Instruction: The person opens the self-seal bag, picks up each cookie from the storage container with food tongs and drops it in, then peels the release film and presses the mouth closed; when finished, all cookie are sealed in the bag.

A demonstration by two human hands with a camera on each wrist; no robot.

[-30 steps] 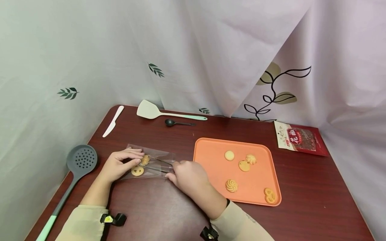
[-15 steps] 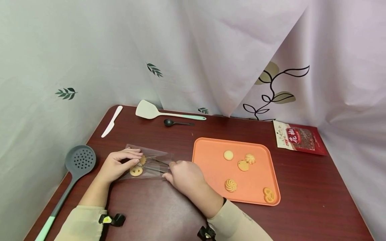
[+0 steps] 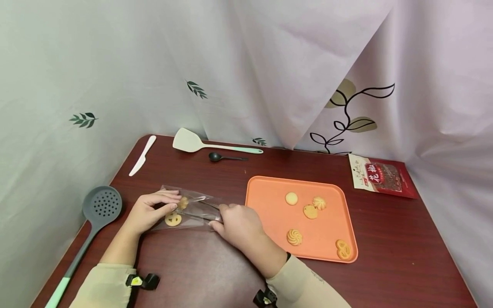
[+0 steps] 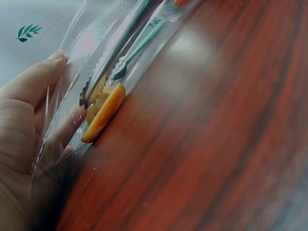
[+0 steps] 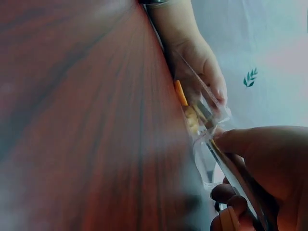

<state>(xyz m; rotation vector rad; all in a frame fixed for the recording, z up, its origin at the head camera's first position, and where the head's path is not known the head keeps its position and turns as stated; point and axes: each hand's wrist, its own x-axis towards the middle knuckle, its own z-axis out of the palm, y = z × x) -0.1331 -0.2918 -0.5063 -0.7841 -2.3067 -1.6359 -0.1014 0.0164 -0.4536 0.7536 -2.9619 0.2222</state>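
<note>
Fingers of the left hand (image 3: pixel 148 212) are curled over the near end of a clear plastic bag (image 3: pixel 192 208) that lies flat on the dark red desk (image 3: pixel 215 265), and the thumb presses the film from the side, so this hand grips the bag. The right hand (image 3: pixel 239 224) is closed around metal tongs (image 3: pixel 204 211), whose thin tips reach inside the bag toward the left. Two cookies sit in the bag: a round cookie (image 3: pixel 173 219) near the left thumb and a ridged cookie (image 3: pixel 183 202) just behind it, at the tong tips. To the right, an orange tray (image 3: pixel 269 188) carries five more cookies.

From the left wrist view, the left hand (image 4: pixel 24 125) shows its palm and long fingers (image 4: pixel 36 79) behind the wrinkled film of the bag (image 4: pixel 82 53). The toothed tips of the tongs (image 4: pixel 103 72) touch a golden cookie (image 4: pixel 103 113) that stands on its edge against the desk (image 4: pixel 207 134). A second cookie behind it is mostly hidden, and I cannot tell if the tips pinch it or only touch.

From the right wrist view, the right hand (image 5: pixel 262 168) fills the lower corner, its thumb and curled fingers (image 5: pixel 231 190) clamped on the tongs (image 5: pixel 231 175). The bag (image 5: pixel 207 125) is blurred here, and only a thin orange edge of a cookie (image 5: pixel 180 93) is seen beside the left hand (image 5: pixel 199 67).
</note>
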